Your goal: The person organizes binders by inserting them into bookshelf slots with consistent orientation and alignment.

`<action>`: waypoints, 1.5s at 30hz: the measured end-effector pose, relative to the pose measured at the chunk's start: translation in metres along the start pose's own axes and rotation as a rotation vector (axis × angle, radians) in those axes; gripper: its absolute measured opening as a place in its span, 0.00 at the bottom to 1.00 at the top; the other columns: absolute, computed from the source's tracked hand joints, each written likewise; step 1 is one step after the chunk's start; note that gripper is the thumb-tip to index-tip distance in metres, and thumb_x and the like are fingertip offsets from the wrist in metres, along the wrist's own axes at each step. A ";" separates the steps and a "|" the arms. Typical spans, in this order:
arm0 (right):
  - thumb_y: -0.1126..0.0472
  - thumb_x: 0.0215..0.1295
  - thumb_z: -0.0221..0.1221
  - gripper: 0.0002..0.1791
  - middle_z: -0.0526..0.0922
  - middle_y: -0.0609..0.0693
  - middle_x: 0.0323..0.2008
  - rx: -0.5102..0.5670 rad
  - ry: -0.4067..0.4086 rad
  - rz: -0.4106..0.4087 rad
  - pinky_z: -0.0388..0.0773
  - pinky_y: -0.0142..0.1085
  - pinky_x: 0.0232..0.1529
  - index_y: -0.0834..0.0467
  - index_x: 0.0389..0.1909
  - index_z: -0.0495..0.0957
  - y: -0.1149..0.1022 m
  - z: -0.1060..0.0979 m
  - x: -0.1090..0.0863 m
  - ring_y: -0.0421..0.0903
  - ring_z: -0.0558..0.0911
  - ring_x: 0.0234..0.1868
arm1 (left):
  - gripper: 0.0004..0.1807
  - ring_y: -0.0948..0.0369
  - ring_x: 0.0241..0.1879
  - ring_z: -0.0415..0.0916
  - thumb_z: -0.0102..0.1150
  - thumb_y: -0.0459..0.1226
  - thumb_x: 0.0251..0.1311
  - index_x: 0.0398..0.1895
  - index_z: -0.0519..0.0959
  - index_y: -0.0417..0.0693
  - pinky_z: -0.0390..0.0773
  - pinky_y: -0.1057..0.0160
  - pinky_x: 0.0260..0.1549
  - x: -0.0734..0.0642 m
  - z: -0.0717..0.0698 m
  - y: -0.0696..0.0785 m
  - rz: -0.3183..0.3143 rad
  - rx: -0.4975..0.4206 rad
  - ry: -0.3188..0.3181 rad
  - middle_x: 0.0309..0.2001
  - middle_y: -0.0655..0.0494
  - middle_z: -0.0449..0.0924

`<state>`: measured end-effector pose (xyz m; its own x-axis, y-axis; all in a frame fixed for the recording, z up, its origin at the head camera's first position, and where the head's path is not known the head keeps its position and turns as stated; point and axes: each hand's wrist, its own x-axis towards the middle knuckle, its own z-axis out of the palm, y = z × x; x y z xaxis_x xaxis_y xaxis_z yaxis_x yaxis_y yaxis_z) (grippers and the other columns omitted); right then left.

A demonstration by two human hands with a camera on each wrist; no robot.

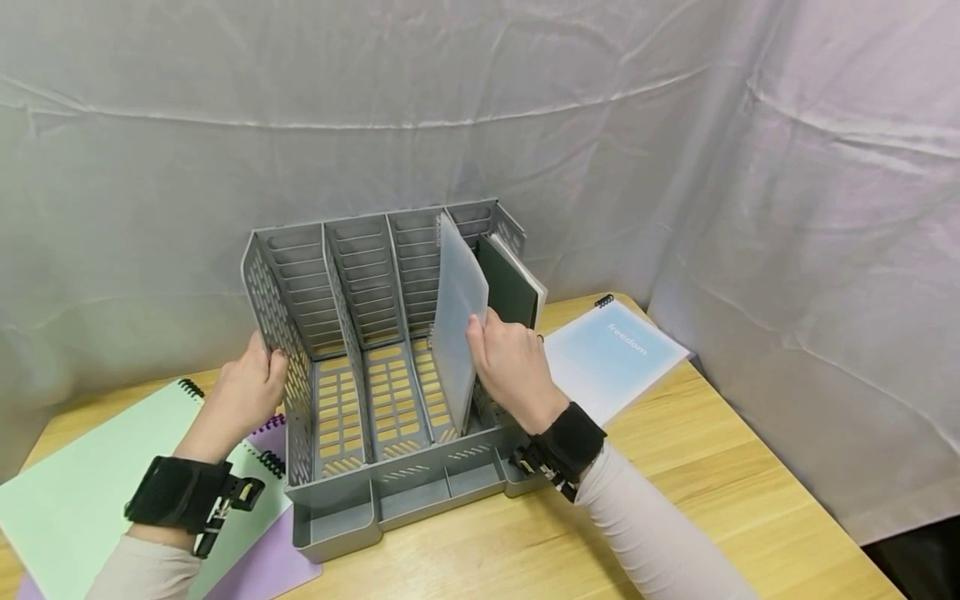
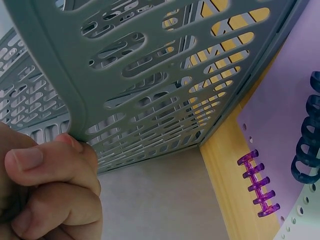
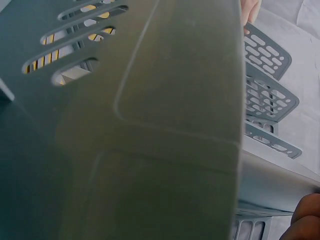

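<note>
Plainly, the right hand (image 1: 517, 367) has a pinch on the front edge of a pale book (image 1: 459, 308), thumb on one side, fingers on the other. The book stands on edge in the rack (image 1: 337, 493), its lower end down inside the third slot from the left. At the other end, the left hand (image 1: 243, 387) grips the front edge of the rack's left wall (image 1: 266, 300) between thumb and fingers. Upright dividers (image 1: 345, 333) part the rack into four slots; through the floor grid of the first two, the yellow table (image 1: 705, 467) shows. The fourth slot, at the far right, holds a dark book (image 1: 504, 287) standing upright, with white edges just beside it. Low trays (image 1: 341, 521) run along the front of the rack. Most of the right wrist view is a blurred greenish surface, which may be part of the rack, though I can't be sure. Outside the rack, on the right, a blue book (image 1: 622, 346) marked "freedom" lies flat on the table. On the left, a green book (image 1: 97, 467) with black rings lies partly over a purple book (image 1: 273, 554). Behind everything hangs a grey curtain (image 1: 450, 83).
</note>
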<state>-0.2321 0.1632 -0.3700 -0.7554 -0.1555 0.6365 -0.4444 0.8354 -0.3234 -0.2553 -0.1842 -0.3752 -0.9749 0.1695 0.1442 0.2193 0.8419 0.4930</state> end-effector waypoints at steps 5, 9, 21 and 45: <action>0.58 0.86 0.43 0.20 0.57 0.45 0.17 -0.013 0.001 -0.003 0.49 0.33 0.20 0.55 0.27 0.65 0.000 0.001 -0.002 0.42 0.57 0.14 | 0.26 0.44 0.34 0.76 0.28 0.41 0.84 0.69 0.57 0.25 0.77 0.47 0.33 0.000 0.001 -0.001 0.003 -0.003 0.003 0.47 0.27 0.76; 0.58 0.86 0.44 0.21 0.57 0.44 0.16 -0.034 0.004 -0.012 0.49 0.33 0.19 0.54 0.25 0.64 0.000 0.001 -0.003 0.42 0.57 0.13 | 0.27 0.45 0.34 0.76 0.28 0.41 0.84 0.70 0.56 0.25 0.77 0.49 0.31 0.000 0.001 -0.001 -0.002 -0.008 -0.004 0.48 0.27 0.75; 0.57 0.85 0.48 0.25 0.56 0.44 0.15 -0.060 0.000 0.002 0.47 0.34 0.21 0.52 0.20 0.61 0.005 0.001 -0.007 0.41 0.55 0.14 | 0.26 0.46 0.34 0.75 0.27 0.42 0.84 0.69 0.57 0.27 0.76 0.49 0.32 0.000 0.000 -0.001 -0.001 -0.014 -0.011 0.43 0.32 0.75; 0.55 0.81 0.49 0.27 0.53 0.43 0.14 -0.082 -0.031 0.070 0.51 0.35 0.19 0.49 0.15 0.57 0.004 -0.003 -0.004 0.43 0.59 0.14 | 0.29 0.50 0.31 0.75 0.25 0.43 0.84 0.75 0.55 0.27 0.75 0.53 0.29 0.002 -0.001 -0.007 -0.009 -0.019 -0.023 0.39 0.36 0.76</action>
<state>-0.2296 0.1690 -0.3714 -0.7984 -0.1108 0.5919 -0.3503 0.8849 -0.3070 -0.2585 -0.1901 -0.3773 -0.9774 0.1738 0.1205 0.2111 0.8338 0.5100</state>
